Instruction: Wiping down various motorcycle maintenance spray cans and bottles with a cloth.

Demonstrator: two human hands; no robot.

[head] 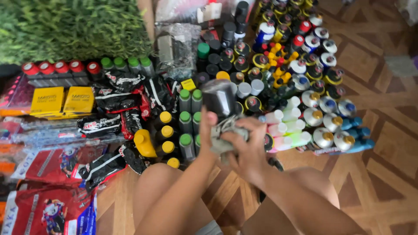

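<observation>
Yellow boxes [63, 101] — left of black pouches [124, 102]

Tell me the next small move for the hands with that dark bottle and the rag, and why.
Probably draw the grey rag up over the dark bottle. The left hand grips the bottle's lower part, the right hand bunches the rag against it, and the upper part is bare.

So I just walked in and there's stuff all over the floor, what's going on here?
A person sits on the wooden floor, knees up, holding a dark grey bottle in front of them. The left hand grips it from below, and the right hand presses a grey cloth against it. Beyond the hands stand rows of capped bottles and cans, with black and red packets at the left.
</observation>
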